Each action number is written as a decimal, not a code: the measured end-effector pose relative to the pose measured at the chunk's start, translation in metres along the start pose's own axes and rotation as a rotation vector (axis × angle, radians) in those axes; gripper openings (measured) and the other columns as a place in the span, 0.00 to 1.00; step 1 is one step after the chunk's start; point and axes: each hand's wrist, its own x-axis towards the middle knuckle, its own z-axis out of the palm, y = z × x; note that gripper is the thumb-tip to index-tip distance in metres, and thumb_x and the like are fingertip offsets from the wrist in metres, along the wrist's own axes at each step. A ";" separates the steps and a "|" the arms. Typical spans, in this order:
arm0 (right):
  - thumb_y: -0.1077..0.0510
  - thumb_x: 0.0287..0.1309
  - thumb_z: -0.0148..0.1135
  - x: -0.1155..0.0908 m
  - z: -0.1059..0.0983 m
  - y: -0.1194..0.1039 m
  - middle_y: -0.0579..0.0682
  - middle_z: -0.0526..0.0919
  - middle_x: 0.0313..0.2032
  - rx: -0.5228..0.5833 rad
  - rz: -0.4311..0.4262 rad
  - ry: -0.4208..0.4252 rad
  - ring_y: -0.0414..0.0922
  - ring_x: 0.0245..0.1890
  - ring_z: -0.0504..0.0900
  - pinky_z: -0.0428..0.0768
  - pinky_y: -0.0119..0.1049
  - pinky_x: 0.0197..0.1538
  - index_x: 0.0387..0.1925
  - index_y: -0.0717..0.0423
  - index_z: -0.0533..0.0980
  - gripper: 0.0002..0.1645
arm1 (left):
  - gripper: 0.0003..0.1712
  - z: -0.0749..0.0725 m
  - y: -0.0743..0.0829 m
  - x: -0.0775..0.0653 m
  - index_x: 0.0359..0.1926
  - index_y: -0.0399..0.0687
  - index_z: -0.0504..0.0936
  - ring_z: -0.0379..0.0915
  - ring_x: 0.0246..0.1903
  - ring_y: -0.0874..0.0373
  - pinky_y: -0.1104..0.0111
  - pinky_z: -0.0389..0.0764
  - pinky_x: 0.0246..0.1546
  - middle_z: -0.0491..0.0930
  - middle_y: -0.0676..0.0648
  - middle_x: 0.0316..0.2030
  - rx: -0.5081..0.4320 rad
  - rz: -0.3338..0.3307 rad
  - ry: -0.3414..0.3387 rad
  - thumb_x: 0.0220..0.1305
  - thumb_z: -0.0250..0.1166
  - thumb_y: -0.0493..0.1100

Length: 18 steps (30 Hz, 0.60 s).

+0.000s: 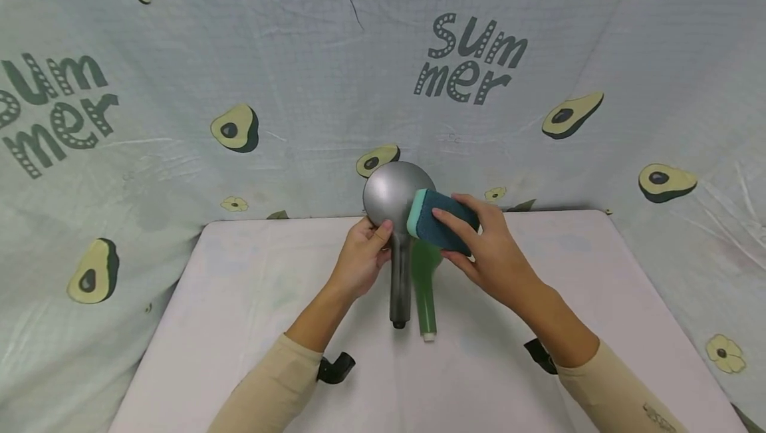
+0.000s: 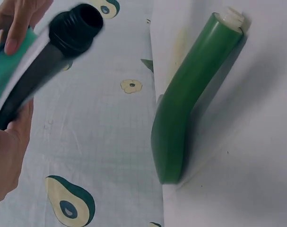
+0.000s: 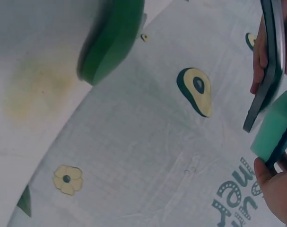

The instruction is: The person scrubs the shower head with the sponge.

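My left hand [image 1: 357,259] grips a silver-grey shower head [image 1: 390,188] near its neck, the round back facing me and the handle pointing down. My right hand [image 1: 495,255] pinches a two-tone sponge [image 1: 447,223], dark blue on one side and light teal on the other. The sponge overlaps the right edge of the shower head in the head view. In the left wrist view, the handle's black threaded end [image 2: 76,29] shows. A green shower head [image 1: 425,296] lies on the table behind, its upper part partly hidden by the sponge and the grey one.
The pale table [image 1: 269,287] ends at the back against a hanging cloth [image 1: 299,80] printed with avocados and lettering. A black piece [image 1: 336,368] is beside the left forearm, and another black piece [image 1: 540,356] is beside the right.
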 end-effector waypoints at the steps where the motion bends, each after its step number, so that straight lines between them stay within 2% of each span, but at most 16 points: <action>1: 0.51 0.59 0.76 0.003 -0.001 -0.001 0.66 0.65 0.71 -0.006 -0.001 -0.008 0.66 0.66 0.68 0.80 0.64 0.59 0.74 0.45 0.68 0.43 | 0.23 0.001 0.000 0.000 0.71 0.25 0.59 0.79 0.45 0.64 0.72 0.84 0.44 0.78 0.48 0.50 -0.020 -0.007 -0.010 0.84 0.42 0.35; 3: 0.55 0.53 0.80 0.007 -0.001 -0.003 0.65 0.65 0.72 -0.013 0.009 -0.037 0.65 0.67 0.68 0.80 0.63 0.60 0.74 0.43 0.67 0.48 | 0.24 0.002 0.002 0.000 0.72 0.25 0.57 0.79 0.45 0.64 0.71 0.85 0.45 0.77 0.47 0.51 -0.049 -0.008 -0.038 0.84 0.41 0.35; 6: 0.54 0.55 0.79 0.009 0.001 -0.008 0.62 0.66 0.72 0.017 0.002 -0.091 0.63 0.67 0.68 0.80 0.60 0.61 0.74 0.41 0.68 0.47 | 0.24 0.003 0.005 -0.001 0.73 0.24 0.56 0.78 0.44 0.64 0.71 0.86 0.41 0.76 0.47 0.51 -0.063 -0.008 -0.051 0.84 0.40 0.35; 8: 0.53 0.55 0.79 0.008 0.002 -0.012 0.61 0.66 0.72 0.036 -0.020 -0.130 0.62 0.67 0.68 0.81 0.58 0.60 0.75 0.40 0.67 0.47 | 0.24 0.003 0.006 -0.001 0.72 0.22 0.56 0.79 0.42 0.64 0.72 0.86 0.40 0.77 0.46 0.50 -0.058 -0.004 -0.045 0.84 0.40 0.34; 11: 0.53 0.54 0.80 0.002 0.004 -0.019 0.60 0.66 0.72 0.070 -0.084 -0.176 0.59 0.66 0.70 0.82 0.54 0.60 0.75 0.40 0.68 0.48 | 0.23 0.002 0.006 0.000 0.70 0.22 0.58 0.80 0.42 0.65 0.74 0.86 0.40 0.77 0.43 0.51 -0.049 0.008 -0.001 0.84 0.41 0.35; 15: 0.51 0.52 0.81 -0.012 0.008 -0.033 0.59 0.68 0.71 0.085 -0.194 -0.228 0.57 0.63 0.72 0.83 0.51 0.58 0.74 0.39 0.68 0.49 | 0.26 -0.001 0.005 0.001 0.75 0.28 0.55 0.86 0.46 0.61 0.69 0.87 0.49 0.73 0.31 0.64 -0.038 0.036 0.016 0.84 0.41 0.36; 18: 0.49 0.49 0.83 -0.022 0.011 -0.041 0.58 0.71 0.69 0.066 -0.272 -0.255 0.55 0.61 0.74 0.84 0.49 0.57 0.74 0.37 0.69 0.51 | 0.28 -0.005 0.005 0.000 0.78 0.33 0.52 0.87 0.47 0.58 0.64 0.86 0.53 0.66 0.27 0.71 -0.012 0.050 0.006 0.85 0.42 0.38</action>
